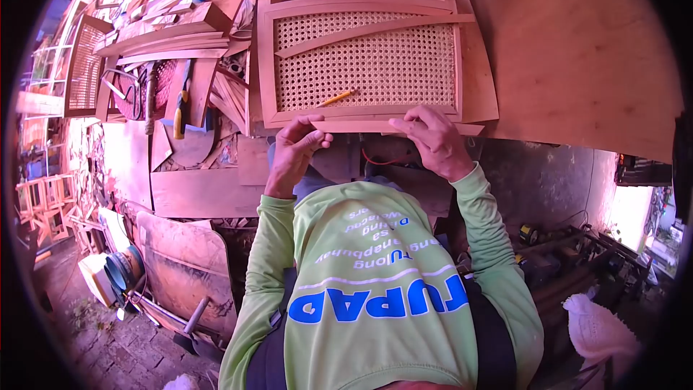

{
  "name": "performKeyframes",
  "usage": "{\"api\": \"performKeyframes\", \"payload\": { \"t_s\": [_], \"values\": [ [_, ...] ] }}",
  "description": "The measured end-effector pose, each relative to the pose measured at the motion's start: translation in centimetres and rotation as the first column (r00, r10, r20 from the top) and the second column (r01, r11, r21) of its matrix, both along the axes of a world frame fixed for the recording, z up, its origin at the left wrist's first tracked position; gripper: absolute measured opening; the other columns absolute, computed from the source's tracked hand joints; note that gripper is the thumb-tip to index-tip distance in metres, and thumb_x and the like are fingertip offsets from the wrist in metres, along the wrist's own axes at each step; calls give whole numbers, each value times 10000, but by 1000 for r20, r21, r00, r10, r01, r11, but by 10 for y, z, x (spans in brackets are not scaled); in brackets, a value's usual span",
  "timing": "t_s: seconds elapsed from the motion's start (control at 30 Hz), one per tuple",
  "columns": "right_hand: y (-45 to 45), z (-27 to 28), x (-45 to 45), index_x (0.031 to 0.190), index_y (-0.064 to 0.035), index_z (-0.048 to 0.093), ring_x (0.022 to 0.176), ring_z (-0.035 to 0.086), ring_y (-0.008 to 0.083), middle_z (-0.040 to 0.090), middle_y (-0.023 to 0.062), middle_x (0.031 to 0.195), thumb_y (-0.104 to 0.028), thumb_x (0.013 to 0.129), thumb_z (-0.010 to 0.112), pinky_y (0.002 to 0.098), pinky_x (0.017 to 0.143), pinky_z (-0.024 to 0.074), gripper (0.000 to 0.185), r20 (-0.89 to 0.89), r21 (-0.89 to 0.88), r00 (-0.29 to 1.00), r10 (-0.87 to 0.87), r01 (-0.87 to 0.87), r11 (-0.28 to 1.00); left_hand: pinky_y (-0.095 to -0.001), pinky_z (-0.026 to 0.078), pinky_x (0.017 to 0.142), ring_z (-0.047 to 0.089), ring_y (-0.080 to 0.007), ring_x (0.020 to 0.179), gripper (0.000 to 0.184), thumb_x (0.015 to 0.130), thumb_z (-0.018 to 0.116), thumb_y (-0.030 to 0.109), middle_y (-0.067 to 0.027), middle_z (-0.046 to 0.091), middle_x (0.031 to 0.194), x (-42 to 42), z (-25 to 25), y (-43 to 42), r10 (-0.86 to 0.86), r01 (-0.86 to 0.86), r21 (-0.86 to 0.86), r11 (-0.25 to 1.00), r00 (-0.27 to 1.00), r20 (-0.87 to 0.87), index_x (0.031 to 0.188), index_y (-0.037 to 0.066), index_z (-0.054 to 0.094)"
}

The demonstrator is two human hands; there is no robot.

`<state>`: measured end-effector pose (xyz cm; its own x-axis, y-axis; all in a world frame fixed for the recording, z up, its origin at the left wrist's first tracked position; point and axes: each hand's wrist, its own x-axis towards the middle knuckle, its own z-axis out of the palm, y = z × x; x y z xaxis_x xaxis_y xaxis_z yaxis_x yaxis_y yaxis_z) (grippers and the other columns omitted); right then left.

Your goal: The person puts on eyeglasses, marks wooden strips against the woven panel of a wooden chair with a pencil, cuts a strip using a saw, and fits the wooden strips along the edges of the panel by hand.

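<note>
A wooden frame [267,65] with a woven cane panel [361,65] lies in front of me. A slightly curved wood strip [375,27] rests across the upper part of the cane, and a yellow pencil [336,98] lies lower down. A thin wood strip [361,127] runs along the frame's near edge. My left hand [294,146] is at that strip's left end, thumb and fingers pressed together in a pinch. My right hand [433,141] holds the strip near its right end, between thumb and fingers.
Stacked wood strips [170,40], a yellow-handled tool [181,112] and a hacksaw [119,87] lie at the left. A large wooden panel [577,50] fills the right. Below left leans a worn board [184,267]; a white cloth [595,326] is at the lower right.
</note>
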<state>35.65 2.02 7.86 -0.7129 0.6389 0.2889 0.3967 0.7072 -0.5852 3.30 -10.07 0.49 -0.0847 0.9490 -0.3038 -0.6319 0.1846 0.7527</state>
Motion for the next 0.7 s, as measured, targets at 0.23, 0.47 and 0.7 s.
{"api": "performKeyframes", "payload": {
  "t_s": [0.23,0.47,0.7],
  "values": [
    [-7,-16,4,1326,-116,783,998,720,315,686,120,1082,43,949,678,423,850,592,422,-60,-228,998,17,-30,973,-308,620,813,767,-194,909,256,1072,730,89,-112,773,1024,-10,2,-3,-55,49,-104,993,997,-53,1294,-41,720],
    [-7,-25,11,1327,-19,750,896,757,221,724,118,1064,35,1045,611,325,785,606,319,-72,-556,997,4,-43,830,-314,627,847,762,-187,941,291,1169,590,198,-118,772,1076,-4,7,1,-54,57,-80,995,997,50,1290,-44,697],
    [-1,-35,22,1442,-6,671,838,728,121,750,61,1135,-42,1102,585,277,729,587,353,-106,-891,992,-68,-65,448,-309,618,883,737,-166,969,250,1155,602,135,-98,748,1122,6,12,12,-54,52,22,998,993,101,1345,-9,677]
  ]
}}
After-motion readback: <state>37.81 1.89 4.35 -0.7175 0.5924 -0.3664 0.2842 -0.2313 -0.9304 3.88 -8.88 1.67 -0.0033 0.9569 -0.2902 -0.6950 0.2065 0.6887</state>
